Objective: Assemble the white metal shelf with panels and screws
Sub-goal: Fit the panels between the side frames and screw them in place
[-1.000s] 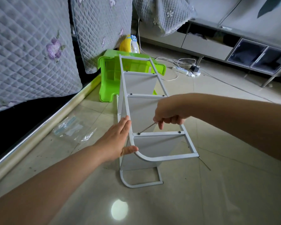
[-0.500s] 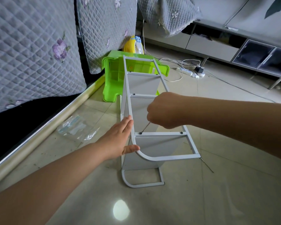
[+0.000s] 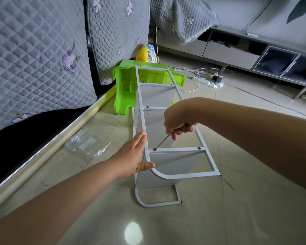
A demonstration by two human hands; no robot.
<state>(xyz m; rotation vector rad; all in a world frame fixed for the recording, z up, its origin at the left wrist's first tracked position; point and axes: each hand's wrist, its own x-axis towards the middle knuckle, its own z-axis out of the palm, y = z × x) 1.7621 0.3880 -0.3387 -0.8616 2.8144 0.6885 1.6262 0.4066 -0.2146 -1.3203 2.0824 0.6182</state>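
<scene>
Shelf frame (image 3: 175, 151) lies sideways on the floor. Left hand (image 3: 132, 156) braces its rail, fingers straight. Right hand (image 3: 179, 124) pinches a thin hex key (image 3: 162, 142) seated in the screw (image 3: 155, 149) just below. Tilting could slip it out.

Both bare forearms reached into the scene from the near edge. The left arm ran up from the near left, its left hand (image 3: 133, 156) flat and upright, the fingers straight and together pointing far, the thumb hooked out to the right. The right arm came in from the right, wrist bent downward, and the right hand (image 3: 179, 123) was curled into a fist, knuckles up, fingers pinched closed beneath.
</scene>
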